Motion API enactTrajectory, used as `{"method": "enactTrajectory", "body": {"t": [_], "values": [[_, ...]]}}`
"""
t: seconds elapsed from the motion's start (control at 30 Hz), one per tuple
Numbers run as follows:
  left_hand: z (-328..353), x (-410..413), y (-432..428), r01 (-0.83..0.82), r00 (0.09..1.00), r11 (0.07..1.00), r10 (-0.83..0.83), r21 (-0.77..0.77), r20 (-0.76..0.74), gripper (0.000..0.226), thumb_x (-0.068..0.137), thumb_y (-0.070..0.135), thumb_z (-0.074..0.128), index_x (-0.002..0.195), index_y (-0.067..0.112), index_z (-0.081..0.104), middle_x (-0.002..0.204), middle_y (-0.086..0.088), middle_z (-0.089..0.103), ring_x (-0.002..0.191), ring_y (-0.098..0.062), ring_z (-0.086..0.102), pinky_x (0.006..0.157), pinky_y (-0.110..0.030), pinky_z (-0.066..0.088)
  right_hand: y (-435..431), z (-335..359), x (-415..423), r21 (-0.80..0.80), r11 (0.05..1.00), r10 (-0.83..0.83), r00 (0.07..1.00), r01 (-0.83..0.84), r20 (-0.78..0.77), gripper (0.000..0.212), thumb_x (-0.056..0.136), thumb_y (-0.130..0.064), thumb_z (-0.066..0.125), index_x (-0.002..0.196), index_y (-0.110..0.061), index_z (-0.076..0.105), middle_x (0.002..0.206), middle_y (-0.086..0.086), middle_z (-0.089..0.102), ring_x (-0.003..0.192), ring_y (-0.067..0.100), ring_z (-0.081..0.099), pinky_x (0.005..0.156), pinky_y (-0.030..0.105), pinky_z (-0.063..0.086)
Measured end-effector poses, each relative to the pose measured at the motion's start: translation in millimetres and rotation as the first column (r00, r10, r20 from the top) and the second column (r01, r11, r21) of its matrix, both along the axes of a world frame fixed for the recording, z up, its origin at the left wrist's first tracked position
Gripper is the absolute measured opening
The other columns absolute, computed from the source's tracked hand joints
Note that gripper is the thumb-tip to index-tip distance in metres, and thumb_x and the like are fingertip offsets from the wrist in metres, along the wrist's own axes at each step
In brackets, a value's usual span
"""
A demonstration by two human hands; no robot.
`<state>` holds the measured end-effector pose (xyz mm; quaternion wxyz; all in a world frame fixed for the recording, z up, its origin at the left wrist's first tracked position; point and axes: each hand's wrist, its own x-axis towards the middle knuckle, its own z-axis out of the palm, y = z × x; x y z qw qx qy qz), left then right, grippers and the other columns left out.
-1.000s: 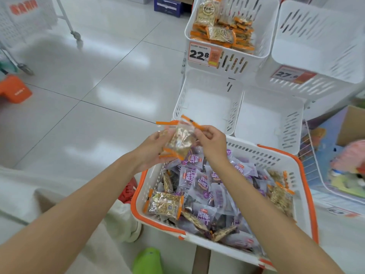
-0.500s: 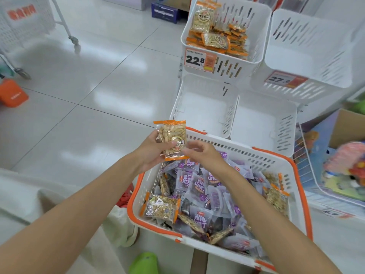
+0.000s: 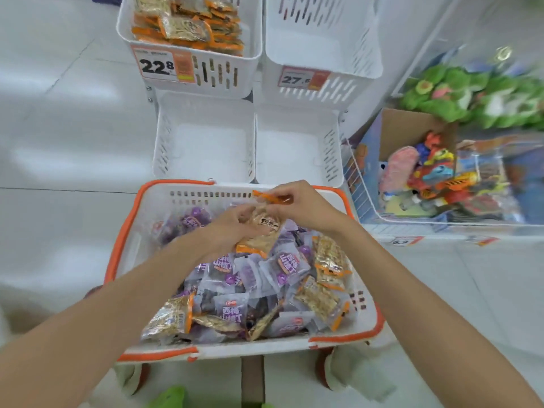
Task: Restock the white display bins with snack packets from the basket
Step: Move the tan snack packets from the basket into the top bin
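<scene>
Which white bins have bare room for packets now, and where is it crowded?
Bare: the lower left bin and lower right bin just behind the basket, and the upper right bin above the 27.6 tag. Crowded: the upper left bin, piled with orange packets, and the basket itself.

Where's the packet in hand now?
Head view, centre: the packet is held by left hand and right hand over the far end of the basket.

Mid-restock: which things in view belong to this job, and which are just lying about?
Job: basket; purple packets in it; orange-edged packet, held by left hand and right hand; 22.8 bin; 27.6 bin; lower left bin; lower right bin.
Lying about: cardboard box; toys; green plush; green shoe.
</scene>
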<state>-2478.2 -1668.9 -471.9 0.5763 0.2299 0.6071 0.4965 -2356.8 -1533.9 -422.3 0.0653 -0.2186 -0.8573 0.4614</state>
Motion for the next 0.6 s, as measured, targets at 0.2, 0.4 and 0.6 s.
{"method": "enactTrajectory", "body": {"t": [0.2,0.4,0.6], "values": [[-44,-5,13,-0.038,0.994,0.992,0.049,-0.12,0.097,0.128,0.038,0.051,0.097,0.148,0.033,0.034,0.149,-0.008,0.047,0.128,-0.028,0.054,0.109,-0.052,0.042,55,-50,73,0.037,0.997,-0.082,0.881,0.073,0.465,0.071,0.087,-0.024,0.074,0.149,-0.021,0.039,0.153,0.007,0.036,0.14,0.024,0.036,0.109,0.036,0.036],[-60,-12,5,-0.188,0.965,0.969,0.213,-0.159,0.154,0.074,0.091,0.023,0.068,0.152,0.028,0.027,0.148,-0.009,0.046,0.129,-0.03,0.052,0.081,-0.046,0.059,26,-118,105,0.21,0.973,-0.185,0.872,0.098,0.452,0.047,0.09,-0.011,0.065,0.136,-0.018,0.055,0.159,0.005,0.023,0.147,0.023,0.022,0.116,0.032,0.026],[-47,-9,2,-0.243,0.959,0.964,0.256,-0.109,0.124,0.044,0.099,0.024,0.057,0.141,0.022,0.043,0.137,-0.008,0.056,0.119,-0.027,0.06,0.069,-0.037,0.061,26,-56,64,-0.396,0.717,-0.651,0.755,0.574,-0.084,0.045,0.09,0.005,0.056,0.127,-0.021,0.055,0.123,-0.002,0.057,0.093,0.006,0.058,0.067,0.015,0.047]]}}
